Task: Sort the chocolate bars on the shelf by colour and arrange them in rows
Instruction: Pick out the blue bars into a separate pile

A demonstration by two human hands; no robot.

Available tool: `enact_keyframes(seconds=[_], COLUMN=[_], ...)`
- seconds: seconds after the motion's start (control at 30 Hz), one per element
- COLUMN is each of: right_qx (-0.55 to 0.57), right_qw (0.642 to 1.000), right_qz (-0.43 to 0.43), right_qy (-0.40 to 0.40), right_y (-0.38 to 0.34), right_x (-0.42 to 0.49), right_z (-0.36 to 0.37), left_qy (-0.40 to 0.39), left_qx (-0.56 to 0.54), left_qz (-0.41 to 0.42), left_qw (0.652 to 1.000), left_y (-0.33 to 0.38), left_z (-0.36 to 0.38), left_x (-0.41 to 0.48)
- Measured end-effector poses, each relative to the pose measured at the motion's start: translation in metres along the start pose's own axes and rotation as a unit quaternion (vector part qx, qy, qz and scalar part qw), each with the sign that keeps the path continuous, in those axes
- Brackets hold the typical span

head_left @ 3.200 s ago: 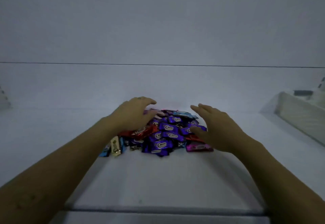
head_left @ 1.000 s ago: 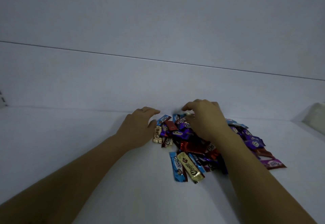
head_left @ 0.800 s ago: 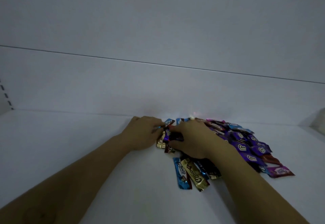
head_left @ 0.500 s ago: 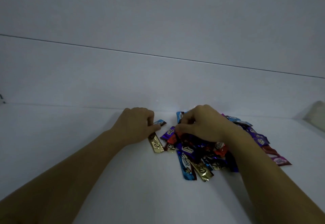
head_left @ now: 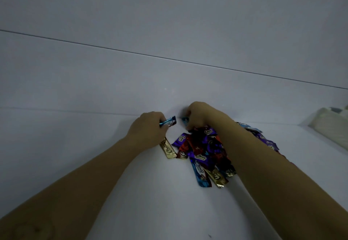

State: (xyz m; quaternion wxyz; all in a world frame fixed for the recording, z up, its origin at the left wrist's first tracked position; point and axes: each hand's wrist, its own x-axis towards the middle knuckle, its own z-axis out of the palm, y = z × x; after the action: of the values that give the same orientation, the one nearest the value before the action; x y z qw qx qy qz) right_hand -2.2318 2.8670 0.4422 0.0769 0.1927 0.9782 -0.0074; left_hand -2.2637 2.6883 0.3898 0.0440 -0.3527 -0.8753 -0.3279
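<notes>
The left hand (head_left: 148, 132) now grips a blue bar (head_left: 168, 123) and has pulled it clear of the pile (head_left: 205, 151). It holds the bar at 10 o'clock from the heap. A moment ago that bar only poked out by its fingers. The right hand (head_left: 199, 116) has moved to 12 o'clock, at the back of the pile. Its fingers are curled, and the tip of another blue bar (head_left: 185, 120) shows at them, so it looks like a pinch. I think blue is being picked first. The sorting has only just begun, because no row lies on the shelf (head_left: 94, 164) yet. A gold bar (head_left: 168, 148) lies flat at 9 o'clock of the pile, touching the left hand. One more blue bar and one more gold bar stick out at 6 o'clock. Red and purple bars are mixed up in the middle, on top of each other. The right arm lies over the 3 o'clock side and hides many bars there. A pale box (head_left: 327, 126) sits far off at 3 o'clock. The wall (head_left: 169, 32) stands close behind the pile, so there is little room at the back.
</notes>
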Motion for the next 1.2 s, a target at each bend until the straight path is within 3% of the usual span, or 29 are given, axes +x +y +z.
enact_keyframes(seconds=[0.13,0.33,0.47,0.57,0.67,0.77,0.87,0.97,1.03,1.13,1.2], right_qx=[0.076,0.078,0.107,0.305,0.494,0.547,0.579,0.626,0.610,0.480,0.444], right_qw=[0.997,0.997,0.988,0.937,0.858,0.827,0.799,0.765,0.778,0.844,0.853], right_qz=[0.004,-0.020,-0.023,-0.041,-0.057,-0.078,-0.082,-0.095,-0.094,-0.047,-0.020], right_qy=[-0.025,-0.014,0.105,0.168,0.124,0.106,0.143,0.114,0.117,0.235,0.272], right_y=[-0.008,-0.019,-0.008,0.006,0.010,0.001,-0.007,-0.013,-0.013,0.007,0.027], right_x=[0.002,-0.010,-0.036,-0.055,-0.070,-0.077,-0.078,-0.077,-0.073,-0.057,-0.048], right_z=[0.005,0.003,-0.006,-0.008,-0.002,0.007,0.008,0.008,0.006,-0.003,-0.010], left_qy=[0.014,0.009,0.031,0.039,0.038,0.011,-0.026,-0.032,-0.027,-0.005,-0.005], left_qx=[-0.112,-0.245,-0.246,-0.264,-0.309,-0.345,-0.382,-0.339,-0.293,-0.285,-0.296], left_qz=[-0.045,-0.081,-0.073,-0.076,-0.096,-0.103,-0.092,-0.049,-0.037,-0.075,-0.102], left_qw=[0.993,0.966,0.966,0.961,0.946,0.933,0.919,0.939,0.955,0.956,0.950], left_y=[-0.008,-0.006,-0.004,0.003,0.014,0.022,0.030,0.031,0.027,0.016,0.009], left_z=[-0.005,-0.012,-0.016,-0.016,-0.015,-0.013,-0.014,-0.013,-0.012,-0.013,-0.015], left_x=[0.001,0.001,-0.002,-0.004,-0.007,-0.013,-0.018,-0.019,-0.017,-0.012,-0.011])
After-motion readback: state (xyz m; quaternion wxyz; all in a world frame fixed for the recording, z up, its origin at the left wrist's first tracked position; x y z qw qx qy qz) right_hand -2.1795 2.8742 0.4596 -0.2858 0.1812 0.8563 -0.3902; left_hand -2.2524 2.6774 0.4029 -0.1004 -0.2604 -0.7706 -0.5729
